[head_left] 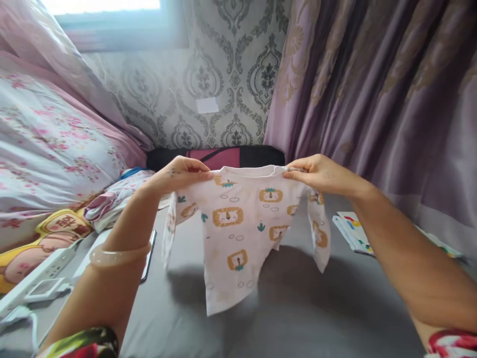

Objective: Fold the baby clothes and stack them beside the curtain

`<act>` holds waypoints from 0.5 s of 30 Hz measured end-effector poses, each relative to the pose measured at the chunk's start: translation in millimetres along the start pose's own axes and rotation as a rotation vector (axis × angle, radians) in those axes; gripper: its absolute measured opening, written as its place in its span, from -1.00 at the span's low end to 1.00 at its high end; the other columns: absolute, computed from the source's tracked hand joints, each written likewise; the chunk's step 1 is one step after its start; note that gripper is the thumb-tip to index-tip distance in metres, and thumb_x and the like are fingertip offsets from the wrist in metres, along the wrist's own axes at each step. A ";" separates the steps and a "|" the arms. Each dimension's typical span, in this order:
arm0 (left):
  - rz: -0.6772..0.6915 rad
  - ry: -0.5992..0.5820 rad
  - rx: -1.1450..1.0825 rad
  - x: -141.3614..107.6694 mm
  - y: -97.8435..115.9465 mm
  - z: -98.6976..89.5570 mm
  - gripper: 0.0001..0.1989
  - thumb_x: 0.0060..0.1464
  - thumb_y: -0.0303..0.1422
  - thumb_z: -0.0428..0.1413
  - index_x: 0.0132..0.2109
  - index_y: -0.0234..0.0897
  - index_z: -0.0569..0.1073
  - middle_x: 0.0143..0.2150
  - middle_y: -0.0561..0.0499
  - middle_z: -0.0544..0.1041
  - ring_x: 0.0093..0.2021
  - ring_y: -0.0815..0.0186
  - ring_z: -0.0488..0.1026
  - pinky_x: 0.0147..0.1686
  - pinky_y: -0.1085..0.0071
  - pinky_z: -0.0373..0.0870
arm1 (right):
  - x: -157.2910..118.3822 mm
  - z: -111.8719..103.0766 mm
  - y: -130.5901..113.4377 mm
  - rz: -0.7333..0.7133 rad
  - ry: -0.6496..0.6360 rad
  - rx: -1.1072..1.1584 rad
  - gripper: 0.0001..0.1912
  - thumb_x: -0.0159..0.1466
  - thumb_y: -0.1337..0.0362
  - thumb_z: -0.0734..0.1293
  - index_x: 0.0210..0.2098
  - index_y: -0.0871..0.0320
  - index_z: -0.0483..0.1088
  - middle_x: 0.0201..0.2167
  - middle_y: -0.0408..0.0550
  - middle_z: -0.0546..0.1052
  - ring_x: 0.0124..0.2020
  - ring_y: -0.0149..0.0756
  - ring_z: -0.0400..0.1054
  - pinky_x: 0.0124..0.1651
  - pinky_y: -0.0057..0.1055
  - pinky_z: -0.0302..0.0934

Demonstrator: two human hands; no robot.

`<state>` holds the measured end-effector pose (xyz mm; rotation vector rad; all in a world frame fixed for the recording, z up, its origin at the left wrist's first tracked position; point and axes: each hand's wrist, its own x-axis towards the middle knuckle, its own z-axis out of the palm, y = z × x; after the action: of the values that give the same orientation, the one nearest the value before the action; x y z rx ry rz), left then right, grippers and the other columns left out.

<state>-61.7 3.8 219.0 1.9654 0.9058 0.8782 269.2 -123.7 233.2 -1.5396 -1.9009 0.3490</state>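
A small white long-sleeved shirt (249,219) with yellow lion faces and green leaves hangs in the air above a grey bed sheet (179,318). My left hand (182,171) pinches one shoulder beside the neckline, thumb toward me. At the opposite shoulder, the fingers of my right hand (316,174) are closed on the fabric. Both sleeves dangle at the sides, and the lower hem slants up toward the right. A pale bangle (119,256) circles my left forearm.
Folded clothes (354,233) lie at the right, partly behind my forearm. On the left are a white power strip (48,271), a yellow cartoon cushion (63,226) and a heap of clothing (115,199). A black-and-maroon bag (223,158) rests against the patterned wall; purple curtains (372,99) hang right.
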 end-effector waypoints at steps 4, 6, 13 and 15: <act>0.157 0.097 0.135 28.3 -4.1 -0.8 -0.78 -0.19 -0.21 0.32 -0.40 -0.27 0.61 -0.51 0.02 0.51 -0.49 0.34 0.41 -0.52 0.47 0.34 | 25.3 -1.1 8.4 0.010 0.087 -0.254 -0.71 0.21 0.01 0.38 -0.27 0.10 0.53 -0.43 -0.11 0.56 -0.34 -0.24 0.44 -0.33 -0.42 0.22; 0.335 0.263 0.243 36.5 -0.9 3.0 -0.82 -0.12 -0.23 0.27 -0.39 -0.25 0.61 -0.45 0.01 0.51 -0.39 0.31 0.43 -0.39 0.45 0.39 | 32.4 1.3 10.0 0.059 0.253 -0.371 -0.77 0.22 0.08 0.39 -0.28 0.11 0.51 -0.42 -0.06 0.56 -0.32 -0.19 0.45 -0.32 -0.38 0.21; 0.355 0.160 0.159 14.9 13.2 3.8 -0.80 -0.16 -0.18 0.31 -0.44 -0.23 0.60 -0.48 -0.01 0.51 -0.39 0.24 0.46 -0.38 0.37 0.42 | 15.4 -14.4 4.7 0.001 0.107 -0.170 -0.67 0.16 -0.06 0.40 -0.37 0.10 0.53 -0.46 -0.12 0.56 -0.34 -0.23 0.45 -0.35 -0.40 0.24; 0.234 -0.019 0.020 11.5 10.7 0.1 -0.72 -0.25 -0.12 0.35 -0.50 -0.25 0.59 -0.52 -0.05 0.53 -0.45 0.23 0.46 -0.45 0.36 0.42 | 11.8 -21.9 4.5 0.004 -0.053 -0.080 -0.63 0.11 -0.09 0.41 -0.38 0.10 0.55 -0.50 -0.15 0.55 -0.39 -0.27 0.43 -0.39 -0.42 0.24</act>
<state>-52.8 8.6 231.0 2.1234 0.6844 0.9829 285.5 -115.5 250.8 -1.6010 -1.9747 0.3222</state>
